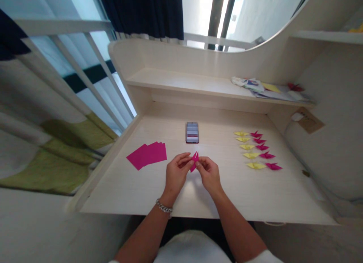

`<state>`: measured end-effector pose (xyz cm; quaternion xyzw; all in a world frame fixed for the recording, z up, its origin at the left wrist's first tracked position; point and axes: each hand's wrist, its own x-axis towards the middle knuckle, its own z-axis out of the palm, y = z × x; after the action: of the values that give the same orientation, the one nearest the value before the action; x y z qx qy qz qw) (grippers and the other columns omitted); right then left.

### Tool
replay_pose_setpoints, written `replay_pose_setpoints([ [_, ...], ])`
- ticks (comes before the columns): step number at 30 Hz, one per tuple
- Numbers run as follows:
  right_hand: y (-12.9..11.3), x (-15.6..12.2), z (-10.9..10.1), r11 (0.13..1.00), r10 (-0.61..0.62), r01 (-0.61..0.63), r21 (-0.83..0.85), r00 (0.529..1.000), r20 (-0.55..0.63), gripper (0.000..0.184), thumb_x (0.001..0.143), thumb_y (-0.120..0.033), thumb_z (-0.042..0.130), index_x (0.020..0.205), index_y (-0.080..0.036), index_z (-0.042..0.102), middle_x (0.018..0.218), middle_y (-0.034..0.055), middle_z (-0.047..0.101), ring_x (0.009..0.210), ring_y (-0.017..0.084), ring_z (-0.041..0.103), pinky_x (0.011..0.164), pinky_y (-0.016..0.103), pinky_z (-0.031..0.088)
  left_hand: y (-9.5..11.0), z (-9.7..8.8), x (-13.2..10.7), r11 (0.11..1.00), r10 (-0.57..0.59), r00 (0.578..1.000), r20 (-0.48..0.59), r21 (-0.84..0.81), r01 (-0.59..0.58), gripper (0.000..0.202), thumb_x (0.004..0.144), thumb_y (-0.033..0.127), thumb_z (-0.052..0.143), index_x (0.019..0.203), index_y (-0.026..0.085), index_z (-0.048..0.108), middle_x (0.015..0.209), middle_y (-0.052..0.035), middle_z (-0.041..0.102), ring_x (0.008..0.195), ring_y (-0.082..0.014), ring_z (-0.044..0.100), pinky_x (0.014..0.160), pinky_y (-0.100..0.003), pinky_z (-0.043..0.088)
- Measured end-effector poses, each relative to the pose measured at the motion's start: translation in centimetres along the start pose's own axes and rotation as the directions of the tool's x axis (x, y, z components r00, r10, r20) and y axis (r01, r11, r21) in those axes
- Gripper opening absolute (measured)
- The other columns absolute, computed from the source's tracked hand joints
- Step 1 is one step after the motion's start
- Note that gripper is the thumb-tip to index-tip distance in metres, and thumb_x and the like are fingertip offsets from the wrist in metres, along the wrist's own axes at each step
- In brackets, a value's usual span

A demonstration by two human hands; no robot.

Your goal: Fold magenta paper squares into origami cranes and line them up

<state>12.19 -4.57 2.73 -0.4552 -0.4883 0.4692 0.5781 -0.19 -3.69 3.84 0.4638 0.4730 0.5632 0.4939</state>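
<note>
Pink folded paper (194, 161), small and narrow, two sharp points sticking up at the far end with a slit between, one tapering tip toward the person. Creases partly hidden by fingers; finer folds too small to tell. It is held up over the middle of the tabletop (119, 195), between both hands, nearer the front edge than the back.

Left hand (178, 170) grips the paper's left side, thumb against forefinger, other fingers curled. Right hand (209, 173) pinches the right side the same way, thumb on the near face. Thumbs close together, paper between them. Both forearms come in from the front edge, angled inward to meet at center. Chain bracelet (163, 206) on left wrist.

Phone (192, 133) lies just beyond the hands, screen lit, content blurred. Left: pink sheets (147, 156), flat, overlapping in a fan, apart from the left hand. Right: two side-by-side columns, five yellow cranes (251, 155) and five pink cranes (267, 155), paired in rows, well apart from the right hand. Fingers cover part of the paper; otherwise the space around the hands is unobstructed.

Behind: shelf (184, 83) with a pile of papers (259, 87) at its right end, a red item beside it. Socket (307, 117) with white plug on the right wall, cable running down. Railing (68, 59) and curtain (141, 13) on the window side.
</note>
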Motion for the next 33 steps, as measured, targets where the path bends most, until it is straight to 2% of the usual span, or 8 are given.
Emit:
replay_pose_setpoints([
  [7,-0.1,0.5,-0.2,0.996,0.08,-0.08,0.033,0.997,0.02,0.014,0.072,-0.026,0.068,0.082,-0.017,0.069,0.074,0.0026,0.069,0.064,0.015,0.06,0.062,0.028,0.048,-0.4,-0.4,0.0,0.995,-0.05,0.999,-0.02,-0.091,0.048,0.033,0.066,0.027,0.075,0.094,0.013,0.063,0.082,-0.0073,0.072,0.073,-0.0177,0.068,0.067,-0.029,0.055],
  [11,0.2,0.6,-0.3,0.994,0.105,-0.105,0.013,0.994,0.022,0.013,0.07,-0.025,0.069,0.081,-0.017,0.07,0.074,0.003,0.07,0.065,0.015,0.061,0.064,0.028,0.048,-0.4,-0.4,0.0,0.975,-0.133,0.988,0.073,-0.172,0.144,0.034,0.066,0.028,0.075,0.095,0.012,0.067,0.09,-0.01,0.072,0.077,-0.0175,0.067,0.07,-0.029,0.053],
  [14,0.2,0.5,-0.4,0.994,0.112,-0.111,-0.022,0.993,0.036,0.013,0.071,-0.025,0.068,0.081,-0.016,0.07,0.075,0.004,0.071,0.068,0.016,0.062,0.067,0.029,0.049,-0.3,-0.4,0.0,0.97,-0.179,0.977,0.115,-0.145,0.194,0.03,0.067,0.029,0.075,0.091,0.012,0.07,0.091,-0.0104,0.072,0.075,-0.0167,0.065,0.068,-0.028,0.051],
  [19,0.0,0.4,-0.2,0.992,0.109,-0.109,-0.061,0.994,0.01,0.013,0.071,-0.024,0.067,0.082,-0.017,0.071,0.076,0.0047,0.071,0.069,0.017,0.063,0.067,0.03,0.049,-0.3,-0.3,0.0,0.974,-0.182,0.981,0.063,-0.129,0.189,0.026,0.065,0.03,0.077,0.084,0.013,0.071,0.08,-0.0069,0.071,0.068,-0.0148,0.062,0.063,-0.025,0.049],
  [22,0.0,0.3,-0.1,0.992,0.113,-0.113,-0.057,0.994,-0.008,0.014,0.071,-0.025,0.067,0.082,-0.017,0.07,0.076,0.0045,0.07,0.068,0.017,0.062,0.066,0.03,0.049,-0.3,-0.3,0.0,0.974,-0.19,0.981,0.047,-0.117,0.194,0.026,0.064,0.03,0.077,0.083,0.013,0.071,0.079,-0.0068,0.071,0.067,-0.0146,0.062,0.062,-0.025,0.048],
  [27,0.1,0.5,-0.3,0.99,0.135,-0.133,-0.05,0.99,0.038,0.014,0.07,-0.027,0.068,0.079,-0.016,0.069,0.073,0.004,0.069,0.065,0.016,0.06,0.063,0.028,0.047,-0.4,-0.3,0.0,0.979,-0.179,0.982,0.067,-0.087,0.184,0.025,0.067,0.032,0.075,0.083,0.013,0.07,0.083,-0.0076,0.071,0.069,-0.0149,0.062,0.064,-0.026,0.048],
  [33,-0.6,1.2,-0.6,0.988,0.152,-0.149,-0.049,0.986,0.064,0.02,0.072,-0.034,0.068,0.082,-0.016,0.069,0.071,0.0034,0.067,0.063,0.015,0.057,0.058,0.026,0.043,-0.4,-0.2,-0.4,0.987,-0.149,0.985,0.085,-0.052,0.153,0.023,0.069,0.034,0.073,0.079,0.013,0.069,0.077,-0.0067,0.071,0.069,-0.0162,0.062,0.066,-0.027,0.048],
])
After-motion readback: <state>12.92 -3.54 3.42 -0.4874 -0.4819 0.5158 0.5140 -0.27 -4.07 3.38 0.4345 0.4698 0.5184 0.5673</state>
